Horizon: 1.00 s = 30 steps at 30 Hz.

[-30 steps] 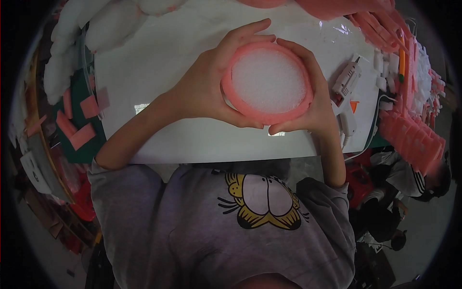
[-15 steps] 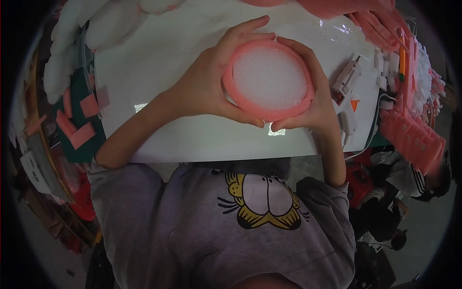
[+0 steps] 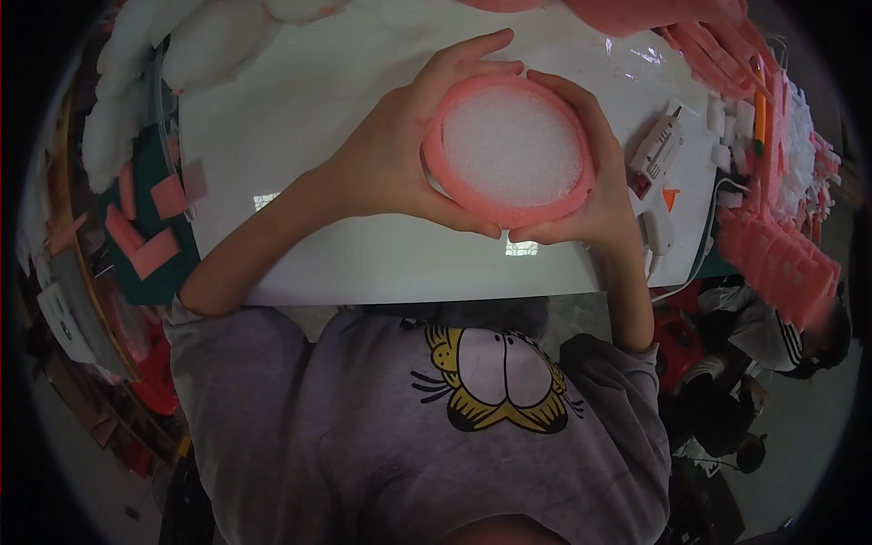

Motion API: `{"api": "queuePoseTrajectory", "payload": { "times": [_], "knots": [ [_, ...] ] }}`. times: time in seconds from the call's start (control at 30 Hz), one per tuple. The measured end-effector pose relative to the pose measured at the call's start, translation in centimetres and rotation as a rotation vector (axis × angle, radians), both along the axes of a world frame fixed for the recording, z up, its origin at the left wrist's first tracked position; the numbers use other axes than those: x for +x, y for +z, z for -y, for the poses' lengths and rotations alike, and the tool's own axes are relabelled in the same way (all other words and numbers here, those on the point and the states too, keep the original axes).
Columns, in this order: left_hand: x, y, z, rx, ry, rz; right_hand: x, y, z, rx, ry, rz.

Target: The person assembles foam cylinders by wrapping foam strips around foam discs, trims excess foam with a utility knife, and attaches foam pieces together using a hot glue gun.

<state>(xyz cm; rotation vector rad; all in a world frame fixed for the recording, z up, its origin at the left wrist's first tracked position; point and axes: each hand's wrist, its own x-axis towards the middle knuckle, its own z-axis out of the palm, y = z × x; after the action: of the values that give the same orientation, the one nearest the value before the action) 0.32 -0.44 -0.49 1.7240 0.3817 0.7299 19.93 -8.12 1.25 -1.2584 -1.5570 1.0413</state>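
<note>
Head view: both hands point(image 3: 386, 159) hold a pink-rimmed disc point(image 3: 511, 145), probably foam

The wearer has on a loose, soft-looking grey T-shirt point(image 3: 272, 409) with a slight purple cast. Its left sleeve point(image 3: 211, 350) and right sleeve point(image 3: 627, 368) are short and wide, plain grey like the body, and the cloth falls in soft folds. Across the chest is a large cartoon cat face point(image 3: 505, 395), mustard yellow with heavy black outlines. It has 2 big pale oval eyes point(image 3: 482, 371) set side by side, each with 1 small black pupil, 2 pointed ears point(image 3: 471, 411) with black tips, a dotted cheek point(image 3: 443, 352) and thin black whiskers point(image 3: 431, 387) on both sides. The left hand point(image 3: 391, 150) and right hand point(image 3: 604, 195) are bare.
</note>
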Motion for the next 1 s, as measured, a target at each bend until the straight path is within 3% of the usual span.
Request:
{"api": "queuePoseTrajectory", "payload": {
  "times": [1.0],
  "knots": [
    [-0.04, 0.04, -0.05, -0.008, -0.005, 0.001, -0.1, 0.04, -0.1, 0.041, -0.009, 0.037]
  ]
}}
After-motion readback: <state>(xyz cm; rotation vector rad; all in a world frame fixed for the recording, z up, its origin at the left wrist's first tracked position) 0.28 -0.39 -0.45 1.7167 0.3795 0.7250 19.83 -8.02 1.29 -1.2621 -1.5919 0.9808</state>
